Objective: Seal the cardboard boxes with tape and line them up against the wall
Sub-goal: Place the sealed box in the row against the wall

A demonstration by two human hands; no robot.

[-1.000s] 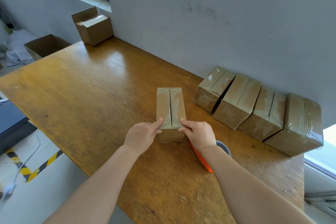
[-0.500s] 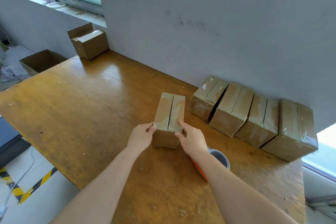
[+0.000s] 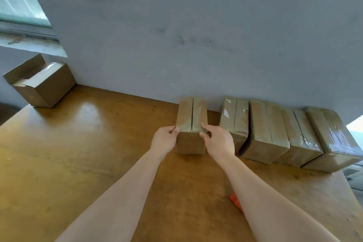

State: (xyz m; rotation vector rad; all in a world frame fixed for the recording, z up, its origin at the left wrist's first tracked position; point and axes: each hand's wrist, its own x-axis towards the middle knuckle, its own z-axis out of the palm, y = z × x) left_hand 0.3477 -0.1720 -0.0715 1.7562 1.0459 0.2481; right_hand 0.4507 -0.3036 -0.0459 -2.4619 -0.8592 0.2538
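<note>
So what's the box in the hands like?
This cardboard box is brown and oblong, top flaps shut, a dark seam down the middle under shiny tape. It stands on the wooden table, far end close to the grey wall, a gap apart from the sealed boxes on its right. The left hand and right hand grip its near top corners.

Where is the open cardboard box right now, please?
Head view: the open box sits at the table's far left corner by the wall, well left of the taped box gripped by left hand and right hand.
</note>
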